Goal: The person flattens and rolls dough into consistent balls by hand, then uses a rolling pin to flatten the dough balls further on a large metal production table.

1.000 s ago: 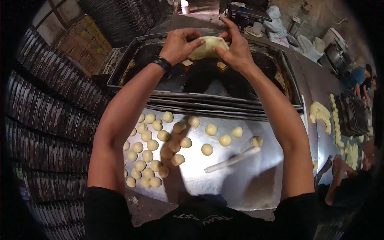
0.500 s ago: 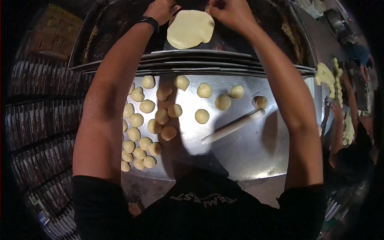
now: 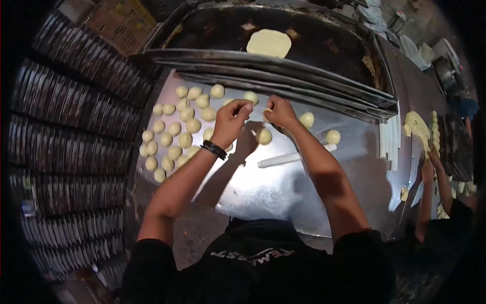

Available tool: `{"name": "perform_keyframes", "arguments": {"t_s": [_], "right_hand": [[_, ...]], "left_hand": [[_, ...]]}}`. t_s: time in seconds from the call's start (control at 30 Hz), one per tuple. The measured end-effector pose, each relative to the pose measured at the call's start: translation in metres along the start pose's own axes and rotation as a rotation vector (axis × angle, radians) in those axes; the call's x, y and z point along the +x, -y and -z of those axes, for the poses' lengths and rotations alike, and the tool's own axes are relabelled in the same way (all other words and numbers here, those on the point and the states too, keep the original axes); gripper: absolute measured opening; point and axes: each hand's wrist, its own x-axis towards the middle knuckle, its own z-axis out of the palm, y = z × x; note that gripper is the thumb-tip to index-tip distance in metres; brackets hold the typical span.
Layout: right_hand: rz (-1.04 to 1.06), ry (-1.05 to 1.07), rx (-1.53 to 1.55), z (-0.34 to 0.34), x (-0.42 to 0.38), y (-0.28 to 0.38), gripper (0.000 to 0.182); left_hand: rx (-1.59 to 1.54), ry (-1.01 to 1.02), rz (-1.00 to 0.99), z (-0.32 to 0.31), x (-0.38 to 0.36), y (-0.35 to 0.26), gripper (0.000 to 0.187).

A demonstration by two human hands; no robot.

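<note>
I see both hands low over the metal surface [image 3: 283, 192] at the centre of the frame. The right hand [image 3: 280, 112] pinches a small dough ball [image 3: 267, 111] between fingertips; its grip is closed on that piece. The left hand [image 3: 231, 120], with a black wristband [image 3: 214, 149], has its fingers curled beside the same piece, and I cannot tell whether it grips anything.

Just below the right hand lies another loose ball [image 3: 265, 136], with two more to the right of the forearm. A crowd of dough balls [image 3: 174, 129] fills the left part of the surface, close to the left wrist. A pale rolling stick [image 3: 296, 156] lies across the surface, partly under the right forearm. Toward the top of the frame stacked tray edges border a dark tray [image 3: 324, 45], and a flattened dough disc [image 3: 269, 42] lies in it. Stacks of dark pans [image 3: 71, 116] line the left side. At the right edge another person's arm [image 3: 424, 197] reaches toward more dough.

Half a second ago both hands held that disc up over the tray; now it lies there alone and the hands have come down to the balls.
</note>
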Motion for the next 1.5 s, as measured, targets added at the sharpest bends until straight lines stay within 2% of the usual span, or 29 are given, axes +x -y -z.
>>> {"name": "perform_keyframes", "arguments": {"t_s": [0.07,0.13,0.17,0.27,0.33,0.4,0.43,0.5,0.57,0.67,0.73,0.77,0.87,0.9,0.93,0.97,1.0,1.03,1.13,1.17,1.23,1.27,1.33,1.37,1.47,1.5], "right_hand": [[0.125,-0.102,0.162,0.006,-0.035,0.01,0.026],[0.229,-0.211,0.357,0.019,-0.084,0.009,0.028],[0.148,-0.199,0.473,0.033,-0.117,0.01,0.027],[-0.143,-0.306,0.767,0.05,-0.221,-0.023,0.027],[-0.389,-0.35,0.524,0.051,-0.281,-0.067,0.028],[-0.113,-0.489,-0.116,0.047,-0.302,-0.094,0.028],[0.021,-0.543,-0.448,0.053,-0.303,-0.094,0.028],[0.18,-0.651,-0.438,0.07,-0.28,-0.083,0.027],[0.239,-0.714,-0.339,0.091,-0.252,-0.029,0.031],[0.25,-0.624,-0.497,0.054,-0.234,-0.032,0.037],[0.051,-0.435,-0.652,-0.012,-0.249,-0.063,0.044],[0.059,-0.407,-0.618,-0.013,-0.246,-0.052,0.045],[0.048,-0.378,-0.349,0.001,-0.242,-0.065,0.043],[-0.056,-0.408,0.264,0.017,-0.247,-0.065,0.039],[0.034,-0.702,0.267,-0.002,-0.246,-0.126,0.039],[-0.003,-0.895,0.747,0.008,-0.248,-0.138,0.032],[-0.123,-1.012,1.132,0.022,-0.254,-0.136,0.044],[-0.28,-0.966,1.406,0.046,-0.264,-0.124,0.046],[-0.277,-0.834,1.179,0.078,-0.282,-0.127,0.044],[-0.148,-0.784,0.814,0.089,-0.285,-0.123,0.044],[0.055,-0.614,0.179,0.108,-0.304,-0.102,0.042],[0.154,-0.544,-0.087,0.108,-0.313,-0.105,0.041],[0.277,-0.387,-0.468,0.09,-0.335,-0.14,0.039],[0.15,-0.257,-0.441,0.087,-0.351,-0.153,0.037],[0.233,-0.183,-0.426,0.106,-0.374,-0.147,0.038],[0.22,-0.143,-0.394,0.113,-0.372,-0.148,0.04]], "left_hand": [[-0.214,-0.2,0.129,-0.034,-0.038,0.024,0.036],[-0.392,-0.333,0.131,-0.078,-0.064,0.017,0.029],[-0.479,-0.392,0.147,-0.1,-0.08,0.016,0.025],[-0.727,-0.011,0.23,-0.158,-0.128,0.03,0.019],[-0.04,0.151,0.006,-0.183,-0.155,0.036,0.008],[0.382,0.205,-0.535,-0.2,-0.169,0.068,0.01],[0.374,0.181,-0.545,-0.201,-0.168,0.064,0.011],[0.366,0.125,-0.554,-0.191,-0.164,0.058,0.012],[0.384,0.066,-0.593,-0.161,-0.141,0.048,0.012],[0.772,-0.057,-0.515,-0.123,-0.102,0.04,0.024],[0.986,0.027,-0.525,-0.11,-0.09,0.04,0.029],[1.013,0.093,-0.532,-0.106,-0.089,0.045,0.031],[1.07,0.125,-0.519,-0.107,-0.098,0.055,0.037],[1.068,0.129,-0.488,-0.106,-0.102,0.057,0.037],[1.038,0.128,-0.49,-0.103,-0.111,0.053,0.037],[1.005,0.117,-0.491,-0.101,-0.12,0.049,0.037],[0.971,0.104,-0.486,-0.103,-0.129,0.045,0.037],[0.94,0.128,-0.448,-0.106,-0.138,0.038,0.036],[0.833,0.122,-0.529,-0.133,-0.165,0.025,0.036],[0.837,0.168,-0.466,-0.146,-0.173,0.024,0.039],[0.78,0.135,-0.41,-0.177,-0.19,0.031,0.044],[0.763,0.113,-0.373,-0.191,-0.2,0.038,0.048],[0.946,0.05,-0.276,-0.211,-0.23,0.025,0.058],[0.828,0.096,-0.187,-0.215,-0.252,0.038,0.065],[0.758,0.202,-0.158,-0.207,-0.288,0.029,0.067],[0.642,0.209,-0.095,-0.204,-0.286,0.028,0.064]]}}
